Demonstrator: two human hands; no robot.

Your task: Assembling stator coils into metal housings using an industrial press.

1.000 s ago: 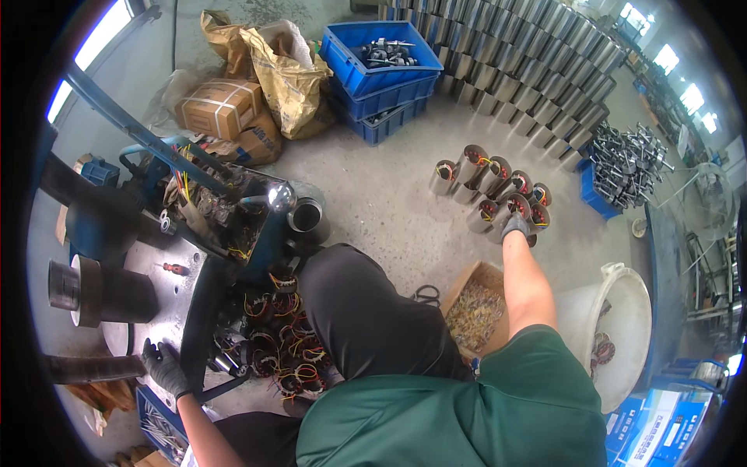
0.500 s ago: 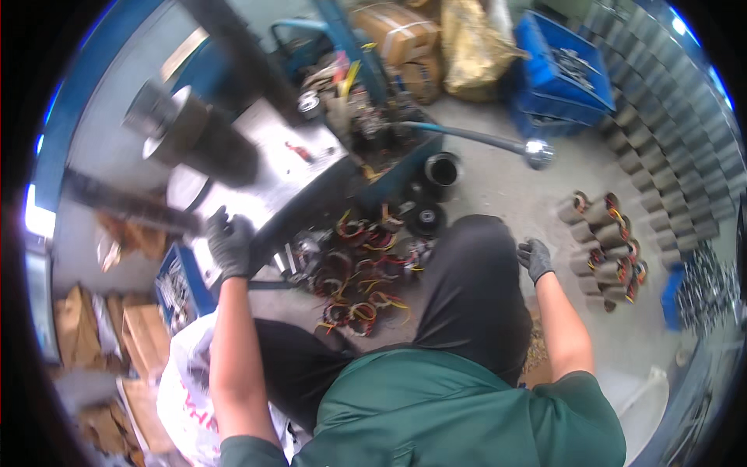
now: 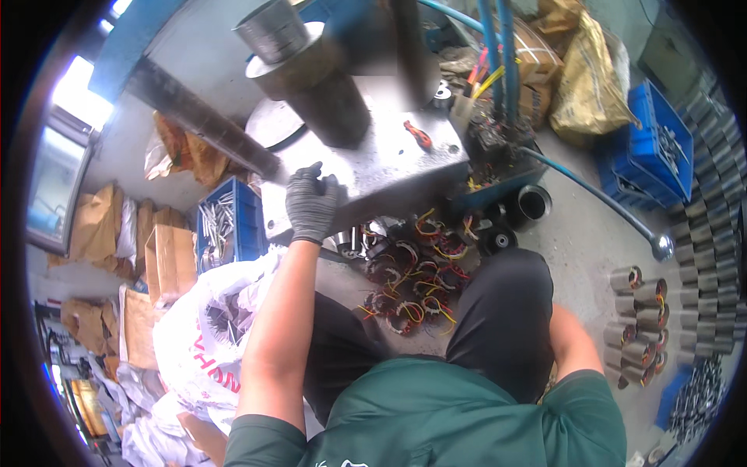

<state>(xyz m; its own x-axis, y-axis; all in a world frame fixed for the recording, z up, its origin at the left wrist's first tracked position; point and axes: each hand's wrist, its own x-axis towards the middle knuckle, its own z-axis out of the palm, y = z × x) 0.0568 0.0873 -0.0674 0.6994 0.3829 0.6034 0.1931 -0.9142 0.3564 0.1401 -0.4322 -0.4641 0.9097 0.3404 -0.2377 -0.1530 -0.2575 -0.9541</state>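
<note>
My left hand [image 3: 311, 204], in a grey knit glove, rests at the near left edge of a steel machine table [image 3: 373, 173]. Its fingers are slightly bent and apart, with nothing visible in them. Beyond it on the table stands a dark steel block [image 3: 331, 105] topped by a silver metal cylinder [image 3: 272, 31]. A small tool with a red-orange handle [image 3: 419, 134] lies to the right of the block. My right hand is hidden behind my right knee; only the forearm [image 3: 574, 342] shows.
Wound stator coils [image 3: 405, 292] with coloured wires lie on the floor before the table. A lever bar with a ball end [image 3: 661, 247] juts out rightward. Metal sleeves [image 3: 704, 288] are stacked at right. Blue crates [image 3: 650, 148] stand behind; a white bag [image 3: 206, 342] is at left.
The view has turned left, so the surroundings sit farther right. My right hand, seen beside the right knee before, has gone behind it. The left hand stays at the table's edge.
</note>
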